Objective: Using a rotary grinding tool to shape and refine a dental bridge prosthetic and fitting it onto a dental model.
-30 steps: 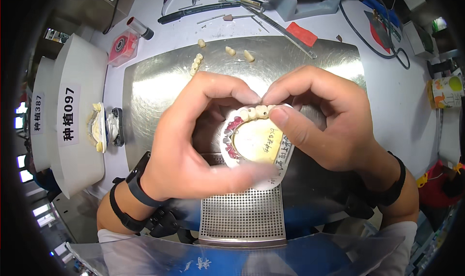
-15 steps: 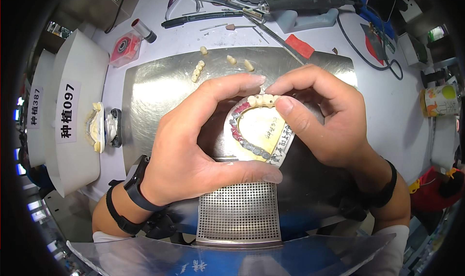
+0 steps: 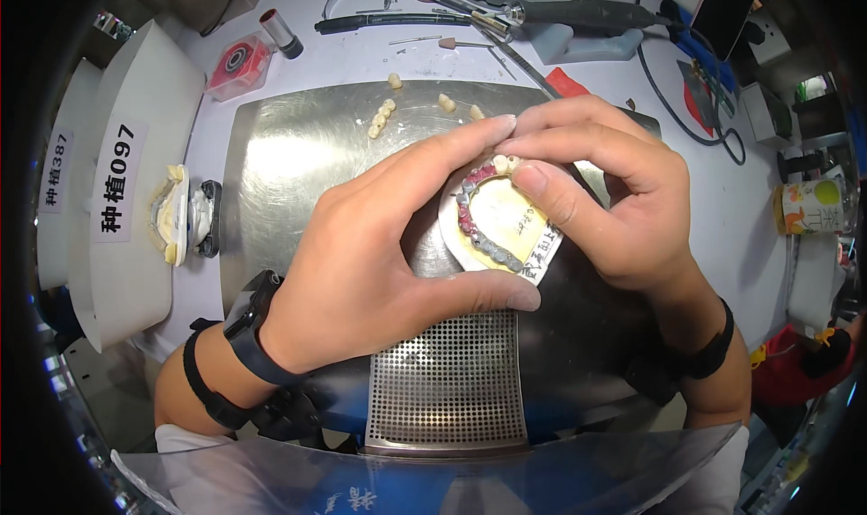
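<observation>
A plaster dental model [image 3: 508, 210] is between my hands above the metal plate, its arch lined with grey metal and pink-red parts and handwriting on its base. My left hand [image 3: 375, 235] curves round it, thumb along the near edge and fingers at the far edge. My right hand [image 3: 614, 185] is closed at the far right of the arch. Its thumb lies beside a few tooth-coloured dental crowns [image 3: 506, 163], and its bent fingers cover part of that row. Loose crowns [image 3: 395, 80] and a joined crown piece [image 3: 382, 118] lie farther back on the plate.
A perforated metal grille [image 3: 445, 384] is below my left thumb. Another dental model [image 3: 170, 215] stands left, beside white trays [image 3: 149, 135]. A handpiece [image 3: 587, 13] rests on its stand at the back, its cable [image 3: 652, 95] looping right. A pen [image 3: 388, 22] and red piece [image 3: 566, 83] lie behind.
The view has shifted slightly. The model and both hands sit a little farther away, and my right fingers now reach over more of the tooth-coloured crowns.
</observation>
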The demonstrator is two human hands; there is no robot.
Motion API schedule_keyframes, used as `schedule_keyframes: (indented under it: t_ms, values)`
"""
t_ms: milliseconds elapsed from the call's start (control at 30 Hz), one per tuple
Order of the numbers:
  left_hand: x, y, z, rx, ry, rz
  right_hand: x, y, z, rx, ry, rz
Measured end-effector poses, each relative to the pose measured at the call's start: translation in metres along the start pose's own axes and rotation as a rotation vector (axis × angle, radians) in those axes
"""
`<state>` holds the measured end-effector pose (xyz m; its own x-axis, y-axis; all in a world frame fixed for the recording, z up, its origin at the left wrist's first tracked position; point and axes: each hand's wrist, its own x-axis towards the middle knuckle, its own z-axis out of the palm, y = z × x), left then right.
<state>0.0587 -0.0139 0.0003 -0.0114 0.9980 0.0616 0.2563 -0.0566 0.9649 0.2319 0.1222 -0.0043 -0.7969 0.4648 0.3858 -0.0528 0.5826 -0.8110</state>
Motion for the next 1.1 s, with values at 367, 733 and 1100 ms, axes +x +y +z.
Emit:
schedule_keyframes:
  t_ms: [367,733,1100]
  values:
    - [-0.001,-0.002,0.003,-0.099,0.006,-0.040,0.003,-0.003,-0.005,-0.070,-0.064,-0.044]
    - [-0.001,-0.003,0.001,-0.067,-0.014,0.011,0.004,-0.003,-0.004,-0.186,-0.039,-0.144]
    - [-0.001,-0.011,-0.003,0.003,-0.017,0.162,-0.010,0.001,-0.007,0.047,-0.006,-0.001]
